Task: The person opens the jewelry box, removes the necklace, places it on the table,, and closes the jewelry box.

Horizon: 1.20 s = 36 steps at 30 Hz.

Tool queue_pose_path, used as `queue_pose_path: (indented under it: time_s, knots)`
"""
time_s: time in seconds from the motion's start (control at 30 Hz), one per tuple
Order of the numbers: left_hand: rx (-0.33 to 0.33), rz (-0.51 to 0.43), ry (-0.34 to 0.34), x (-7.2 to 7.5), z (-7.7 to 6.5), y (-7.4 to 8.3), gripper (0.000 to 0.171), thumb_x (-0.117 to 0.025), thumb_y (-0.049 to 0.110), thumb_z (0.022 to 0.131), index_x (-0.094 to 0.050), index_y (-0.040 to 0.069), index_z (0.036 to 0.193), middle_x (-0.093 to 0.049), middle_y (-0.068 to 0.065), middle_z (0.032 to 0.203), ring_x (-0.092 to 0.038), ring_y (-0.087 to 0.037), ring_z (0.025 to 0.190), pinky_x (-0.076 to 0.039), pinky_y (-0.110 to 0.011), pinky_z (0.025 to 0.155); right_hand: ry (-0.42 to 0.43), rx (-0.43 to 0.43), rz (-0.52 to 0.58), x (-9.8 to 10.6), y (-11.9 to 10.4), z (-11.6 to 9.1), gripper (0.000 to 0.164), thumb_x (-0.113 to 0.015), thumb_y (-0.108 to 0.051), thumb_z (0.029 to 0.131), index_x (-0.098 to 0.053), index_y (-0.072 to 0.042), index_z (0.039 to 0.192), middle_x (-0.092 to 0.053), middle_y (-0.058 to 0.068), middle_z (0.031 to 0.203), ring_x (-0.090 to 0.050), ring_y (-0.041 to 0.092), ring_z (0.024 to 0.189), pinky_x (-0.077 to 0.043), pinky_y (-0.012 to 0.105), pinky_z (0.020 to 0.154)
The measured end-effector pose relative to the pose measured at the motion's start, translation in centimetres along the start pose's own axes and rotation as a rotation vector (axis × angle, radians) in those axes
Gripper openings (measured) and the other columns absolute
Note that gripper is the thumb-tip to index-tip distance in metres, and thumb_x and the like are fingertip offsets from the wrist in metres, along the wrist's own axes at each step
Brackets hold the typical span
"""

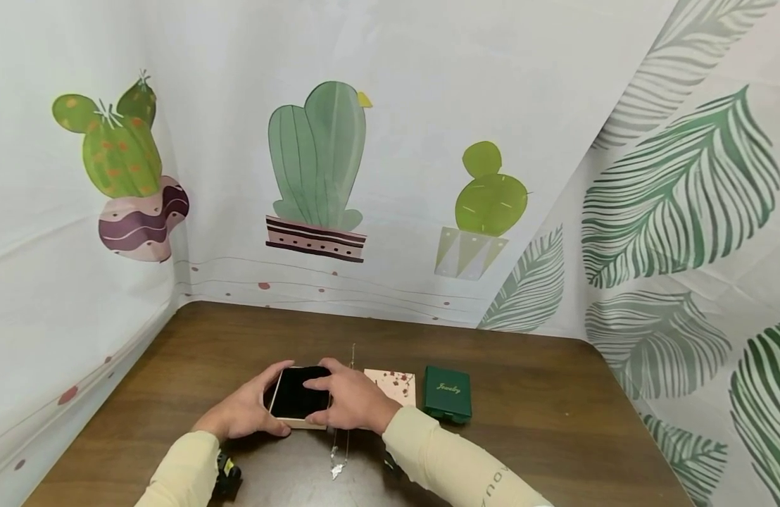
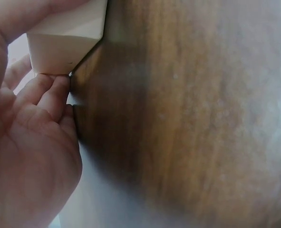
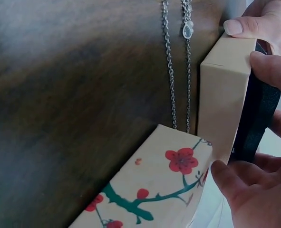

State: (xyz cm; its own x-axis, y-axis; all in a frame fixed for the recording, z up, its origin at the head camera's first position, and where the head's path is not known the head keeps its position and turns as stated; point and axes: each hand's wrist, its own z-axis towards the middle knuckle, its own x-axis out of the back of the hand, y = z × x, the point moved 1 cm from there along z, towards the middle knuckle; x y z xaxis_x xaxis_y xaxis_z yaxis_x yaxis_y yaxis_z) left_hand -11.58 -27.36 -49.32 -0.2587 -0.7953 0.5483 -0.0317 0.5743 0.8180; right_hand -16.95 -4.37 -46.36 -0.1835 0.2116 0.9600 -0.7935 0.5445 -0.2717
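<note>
A cream jewelry box base (image 3: 222, 90) with a black padded insert (image 1: 296, 394) is between my two hands. In the right wrist view the insert stands out past the rim. My left hand (image 1: 253, 405) grips the box's left side, thumb at the near edge and fingers round the far one. From the right, my right hand (image 1: 355, 396) spans the box, one finger lying over the black insert. A silver necklace (image 3: 170, 66) with a clear drop stone lies beside the box, partly hidden under my right hand. Next to it is a cream lid (image 3: 154, 175) with red blossoms.
A green box (image 1: 448, 393) marked "Jewelry" sits right of the blossom lid. The brown wooden table (image 1: 542, 415) meets a white cloth backdrop (image 1: 403, 176) printed with cacti and leaves. Dark wrist gear (image 1: 227, 475) shows under the left sleeve.
</note>
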Motion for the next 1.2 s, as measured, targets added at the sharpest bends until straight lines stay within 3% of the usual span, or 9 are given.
queue_pose_path:
  time_s: [0.63,0.93,1.07,1.2]
  knots:
    - [-0.023,-0.052,-0.025,-0.03,-0.14,0.11,0.116,-0.095,0.012,0.066,-0.030,0.014,0.161,-0.052,-0.023,0.148,-0.061,-0.024,0.098,-0.053,-0.033,0.079,0.012,0.012,-0.006,-0.50,0.05,0.03,0.057,-0.075,-0.052,0.091,-0.066,-0.028,0.142,-0.057,0.005,0.146,-0.068,0.014,0.107,-0.056,0.024,0.087]
    - [-0.028,-0.048,-0.020,-0.08,0.01,0.02,0.117,-0.095,0.013,0.065,-0.031,0.015,0.162,-0.054,-0.021,0.145,-0.061,-0.024,0.096,-0.053,-0.032,0.078,-0.047,-0.019,0.027,-0.24,0.19,0.02,0.067,-0.075,-0.059,0.089,-0.061,-0.028,0.147,-0.053,0.006,0.152,-0.067,0.017,0.115,-0.056,0.026,0.094]
    - [-0.026,-0.026,-0.009,-0.08,0.00,-0.02,0.117,-0.096,0.014,0.064,-0.031,0.016,0.161,-0.054,-0.020,0.146,-0.060,-0.024,0.098,-0.052,-0.032,0.079,-0.080,-0.028,0.088,0.12,0.28,0.06,0.068,-0.069,-0.063,0.092,-0.059,-0.028,0.149,-0.052,0.006,0.154,-0.066,0.017,0.116,-0.055,0.027,0.095]
    - [-0.026,-0.021,-0.007,-0.05,-0.02,-0.08,0.117,-0.096,0.015,0.064,-0.031,0.016,0.161,-0.055,-0.019,0.145,-0.061,-0.023,0.099,-0.050,-0.033,0.083,-0.119,-0.054,0.113,0.28,0.36,0.12,0.058,-0.057,-0.059,0.101,-0.057,-0.029,0.150,-0.047,0.006,0.161,-0.063,0.023,0.129,-0.054,0.033,0.103]
